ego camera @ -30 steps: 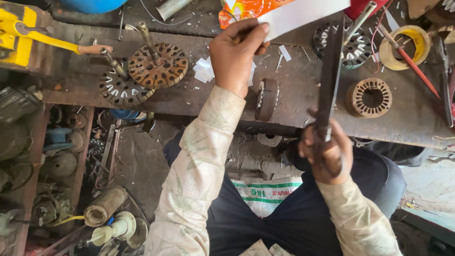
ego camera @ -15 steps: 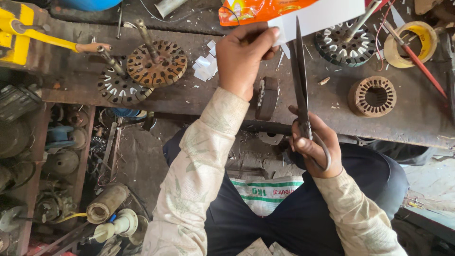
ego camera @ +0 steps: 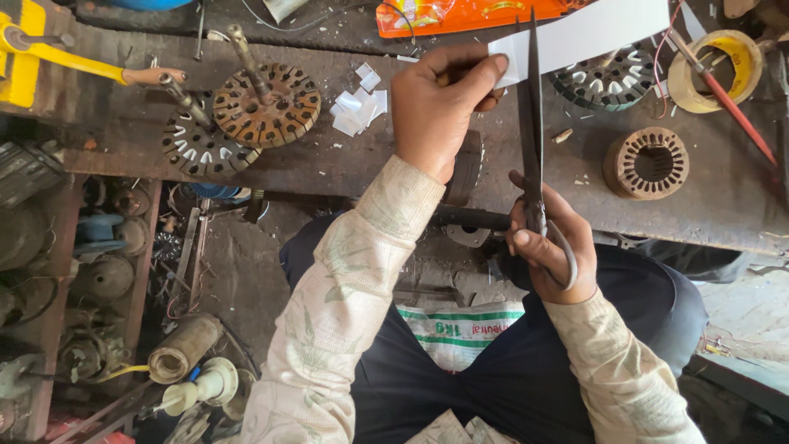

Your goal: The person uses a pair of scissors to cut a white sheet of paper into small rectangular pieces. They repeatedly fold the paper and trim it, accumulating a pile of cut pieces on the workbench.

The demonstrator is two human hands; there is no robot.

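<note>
The white paper sheet [ego camera: 592,33] is held at about one o'clock in the view, above a dark, stained metal table [ego camera: 329,164] that runs across the upper half of the picture. The room around it is seen to be a cluttered workshop: at nine o'clock shelves beside the table are packed with grimy motor parts [ego camera: 90,271], and at seven o'clock a dusty cylinder [ego camera: 182,349] lies on the floor. The sheet is plain, flat and stiff-looking, with a straight lower edge; its left end is pinched between the thumb and fingers of the left hand [ego camera: 444,107], which is closed on it. A pair of long, dark scissors [ego camera: 532,140] is gripped by the right hand [ego camera: 551,251] at about four o'clock from the sheet, fingers closed through and around the loop handles; the blades point up toward twelve o'clock and cross the sheet just beside the left thumb. Whether the blades are parted cannot be told. Small white offcuts [ego camera: 357,103] lie on the table at eleven o'clock. A rusty slotted disc [ego camera: 267,105] and a darker one [ego camera: 201,144] with white slips in its slots lie at ten o'clock, each with a rod through it. A dark stator ring [ego camera: 608,78] with white inserts lies under the sheet, and a bare brown one [ego camera: 648,163] at three o'clock. A yellow roll of tape [ego camera: 713,70] at two o'clock has a red rod [ego camera: 731,103] across it.
</note>
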